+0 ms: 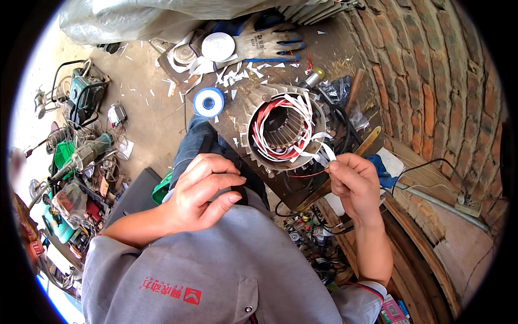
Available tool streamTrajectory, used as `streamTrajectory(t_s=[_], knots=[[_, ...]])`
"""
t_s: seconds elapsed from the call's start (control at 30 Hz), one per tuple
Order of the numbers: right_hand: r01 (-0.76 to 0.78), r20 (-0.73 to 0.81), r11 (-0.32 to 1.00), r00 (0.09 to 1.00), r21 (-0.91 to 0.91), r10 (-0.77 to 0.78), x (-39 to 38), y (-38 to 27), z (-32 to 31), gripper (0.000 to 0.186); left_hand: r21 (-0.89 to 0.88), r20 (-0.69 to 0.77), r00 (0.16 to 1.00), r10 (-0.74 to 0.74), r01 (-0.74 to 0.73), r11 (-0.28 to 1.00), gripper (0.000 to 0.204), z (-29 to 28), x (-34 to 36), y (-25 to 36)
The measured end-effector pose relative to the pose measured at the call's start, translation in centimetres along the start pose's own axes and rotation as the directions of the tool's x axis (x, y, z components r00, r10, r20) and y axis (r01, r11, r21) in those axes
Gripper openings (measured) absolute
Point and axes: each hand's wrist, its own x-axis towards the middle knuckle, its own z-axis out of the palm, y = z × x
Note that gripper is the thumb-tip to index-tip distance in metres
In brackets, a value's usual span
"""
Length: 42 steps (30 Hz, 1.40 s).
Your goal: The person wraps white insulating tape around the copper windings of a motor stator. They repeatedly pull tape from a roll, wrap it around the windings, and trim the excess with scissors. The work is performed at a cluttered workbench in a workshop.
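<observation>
Main piece here is the finned motor housing (249, 129), parked on the surface (337, 51) in the upper centre of the frame. A red-and-white coil ring (258, 131) is seated inside it. Most of the ring looks wrapped in white, so a fair bit is probably done, but loose ends are left sticking out at its lower right. A white strip (324, 147) there is pinched between the thumb and fingers of the right hand (355, 186). Nothing seems to be held by the left hand (208, 191); its fingers are curled, thumb slightly apart.

Room-wise, the right side is crowded by black cables (348, 129) and the brick wall (426, 86). The blue-and-white roll (209, 94) is perched by the surface's left edge, so it could get knocked off. More clearance is offered at lower left of the housing.
</observation>
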Motion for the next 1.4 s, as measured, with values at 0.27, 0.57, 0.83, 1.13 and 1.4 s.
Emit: streamTrajectory(t_s=[0.27, 0.57, 0.83, 1.13, 1.4], knots=[[0.012, -0.028, 0.966, 0.999, -0.259, -0.02, 1.3, 1.0, 0.8, 0.012, -0.07, 0.038, 0.996, -0.082, 0.085, 0.994, 0.015, -0.4, -0.2, 0.0], [0.33, 0.151, 0.629, 0.935, -0.704, -0.321, 2.0, 0.9, 1.3, 0.008, -0.023, 0.156, 0.977, -0.145, 0.15, 0.988, 0.015, -0.8, 0.2, -0.6], [0.52, 0.459, -0.051, 0.698, -0.853, -0.549, 0.5, 1.2, 3.1, 0.018, 0.125, 0.194, 0.981, 0.008, -0.033, 0.992, 0.02, -1.4, 6.8, 0.0], [0.483, 0.338, 0.027, 0.651, -0.875, -0.68, 0.6, 5.3, 3.8, 0.011, 0.486, 0.862, 0.467, -0.199, -0.65, 0.584, 0.012, 5.2, 14.7, -0.5], [0.291, -0.173, 0.663, 0.824, -0.689, -0.54, -0.6, 6.6, 2.4, 0.013, 0.667, 0.659, 0.749, -0.064, -0.543, 0.51, 0.01, 3.8, 13.7, 0.7]])
